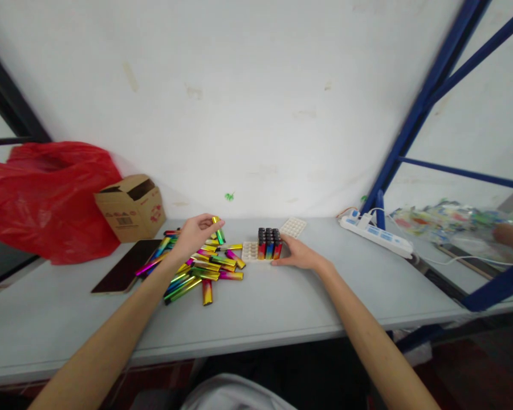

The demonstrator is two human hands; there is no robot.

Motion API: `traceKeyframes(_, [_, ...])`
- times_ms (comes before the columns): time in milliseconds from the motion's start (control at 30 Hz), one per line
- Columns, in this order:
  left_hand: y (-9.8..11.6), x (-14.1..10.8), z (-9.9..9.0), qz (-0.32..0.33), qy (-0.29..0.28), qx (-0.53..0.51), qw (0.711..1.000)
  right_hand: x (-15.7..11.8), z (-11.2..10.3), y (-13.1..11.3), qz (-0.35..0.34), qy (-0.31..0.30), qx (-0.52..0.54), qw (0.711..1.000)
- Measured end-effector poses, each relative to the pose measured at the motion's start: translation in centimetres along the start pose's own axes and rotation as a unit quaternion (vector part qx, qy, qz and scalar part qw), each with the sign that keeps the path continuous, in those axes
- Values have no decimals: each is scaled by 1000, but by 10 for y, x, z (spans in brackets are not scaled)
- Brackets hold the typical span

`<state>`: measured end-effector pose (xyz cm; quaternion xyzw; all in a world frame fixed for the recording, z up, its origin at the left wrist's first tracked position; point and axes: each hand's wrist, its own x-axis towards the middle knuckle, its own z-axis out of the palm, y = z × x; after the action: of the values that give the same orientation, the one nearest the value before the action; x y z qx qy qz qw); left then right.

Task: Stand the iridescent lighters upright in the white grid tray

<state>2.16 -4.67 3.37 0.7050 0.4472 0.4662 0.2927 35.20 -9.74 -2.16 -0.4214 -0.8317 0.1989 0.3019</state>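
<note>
My left hand (196,232) pinches a shiny yellow-green lighter (218,230) above the back of a loose pile of metallic-coloured lighters (205,265). Several red and blue lighters with black tops (269,244) stand upright in rows at the right part of a white tray with round holes (250,251). The tray's left holes show bare. My right hand (298,252) is curled against the right side of the upright lighters, thumb in front and fingers behind, steadying the block or tray.
A second white holed tray (293,227) lies behind. At left are a dark tablet (126,266), an open cardboard box (131,208) and a red plastic bag (60,199). A white power strip (375,233) lies right, by a blue frame (410,131). Another person's hand (511,236) is far right.
</note>
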Motion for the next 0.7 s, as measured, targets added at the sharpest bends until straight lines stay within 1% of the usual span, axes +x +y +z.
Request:
traceKeyframes(100, [5, -9, 17, -75, -38, -136, 987, 0, 0, -1, 0, 1, -3, 1000])
traceKeyframes(200, [6, -17, 30, -127, -91, -253, 955, 1, 0, -1, 3, -1, -8, 1000])
traceKeyframes(300, [8, -23, 38, -169, -127, -332, 919, 1, 0, -2, 3, -3, -6, 1000])
traceKeyframes(400, [13, -28, 43, -196, -159, -350, 902, 1, 0, -4, -2, -5, -2, 1000])
traceKeyframes(533, [20, -34, 46, -196, -212, -355, 889, 1, -1, -6, -7, -3, 3, 1000])
traceKeyframes(633, [21, -35, 48, -204, -209, -383, 876, 0, -1, -5, 0, -3, -5, 1000])
traceKeyframes(700, [20, -34, 49, -222, -203, -410, 861, 0, -1, -5, 0, -3, -6, 1000])
